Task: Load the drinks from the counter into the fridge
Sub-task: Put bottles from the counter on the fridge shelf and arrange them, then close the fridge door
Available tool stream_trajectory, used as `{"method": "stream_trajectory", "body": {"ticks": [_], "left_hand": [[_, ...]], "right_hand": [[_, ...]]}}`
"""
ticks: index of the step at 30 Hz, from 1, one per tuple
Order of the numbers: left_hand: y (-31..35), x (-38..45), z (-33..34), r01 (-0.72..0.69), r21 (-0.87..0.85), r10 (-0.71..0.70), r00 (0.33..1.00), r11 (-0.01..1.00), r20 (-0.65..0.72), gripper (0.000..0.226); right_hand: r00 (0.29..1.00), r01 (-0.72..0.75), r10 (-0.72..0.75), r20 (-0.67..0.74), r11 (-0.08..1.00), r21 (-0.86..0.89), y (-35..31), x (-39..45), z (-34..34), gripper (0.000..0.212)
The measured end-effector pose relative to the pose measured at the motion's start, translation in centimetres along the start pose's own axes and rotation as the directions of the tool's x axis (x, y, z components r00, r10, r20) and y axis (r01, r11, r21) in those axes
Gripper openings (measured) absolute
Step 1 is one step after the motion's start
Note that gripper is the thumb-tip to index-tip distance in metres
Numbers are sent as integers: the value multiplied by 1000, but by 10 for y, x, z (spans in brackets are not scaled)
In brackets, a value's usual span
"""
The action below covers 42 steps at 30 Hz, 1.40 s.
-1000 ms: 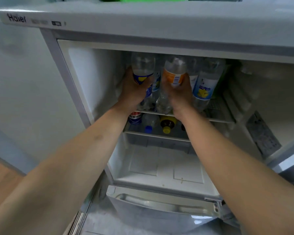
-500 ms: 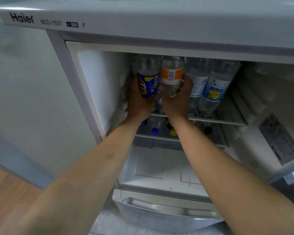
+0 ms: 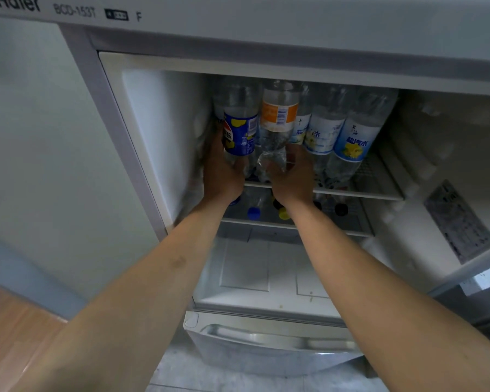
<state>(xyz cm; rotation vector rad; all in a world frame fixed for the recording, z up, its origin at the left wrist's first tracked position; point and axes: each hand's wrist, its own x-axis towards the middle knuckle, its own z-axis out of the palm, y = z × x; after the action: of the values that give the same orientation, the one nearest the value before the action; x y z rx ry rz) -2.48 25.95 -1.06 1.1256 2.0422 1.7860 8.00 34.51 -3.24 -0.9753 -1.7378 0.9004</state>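
Both my arms reach into the open fridge (image 3: pixel 164 131). My left hand (image 3: pixel 222 176) grips the lower part of a clear bottle with a blue and yellow label (image 3: pixel 239 131), standing at the left of the upper wire shelf (image 3: pixel 376 188). My right hand (image 3: pixel 293 179) holds the base of a clear bottle with an orange label (image 3: pixel 279 117) beside it. To their right stand several clear bottles with white and blue lemon labels (image 3: pixel 354 140), upright on the same shelf.
On the shelf below lie bottles with caps toward me, one blue cap (image 3: pixel 253 213), one yellow cap (image 3: pixel 284 214), dark caps (image 3: pixel 341 209). Beneath is a white crisper cover (image 3: pixel 255 267). The open door (image 3: pixel 458 222) stands at the right, a freezer drawer handle (image 3: pixel 266 338) below.
Both hands have slid down from the labels to the bottles' lower parts, and the two bottles sit deeper on the shelf. My head moved closer to the fridge.
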Motion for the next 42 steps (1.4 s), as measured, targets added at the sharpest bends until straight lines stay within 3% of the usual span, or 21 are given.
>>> {"method": "stream_trajectory", "body": {"ticks": [4,9,15,23,27,30,34,42], "left_hand": [[-4,-8,0,54,-37,-54,999,998,0,73],[-8,-28,4,15,-103,-20,999,995,-50,70],[-15,-43,7,123,-158,-129,991,980,-27,67],[-24,-49,1,108,-258,-110,994,960,6,71],[-31,-70,2,23,-281,-43,997,959,-64,63],[-36,-92,10,-62,-277,37,995,959,-94,43],[-40,-129,32,34,-207,-26,999,978,37,24],[-2,-203,75,119,-165,-80,971,979,225,35]], "right_hand": [[999,-34,34,-5,999,6,2,-2,-2,37],[999,-30,30,-20,999,-20,4,-5,0,42],[996,-93,93,3,996,-4,0,-2,3,46],[994,-74,75,-82,997,15,-3,-20,-8,23],[985,-64,62,-158,998,-4,4,-50,-33,21],[974,-135,136,-179,991,18,21,-80,-57,23],[955,-237,231,-184,971,-12,45,-123,-88,18],[907,-330,337,-253,941,69,50,-187,-172,14]]}}
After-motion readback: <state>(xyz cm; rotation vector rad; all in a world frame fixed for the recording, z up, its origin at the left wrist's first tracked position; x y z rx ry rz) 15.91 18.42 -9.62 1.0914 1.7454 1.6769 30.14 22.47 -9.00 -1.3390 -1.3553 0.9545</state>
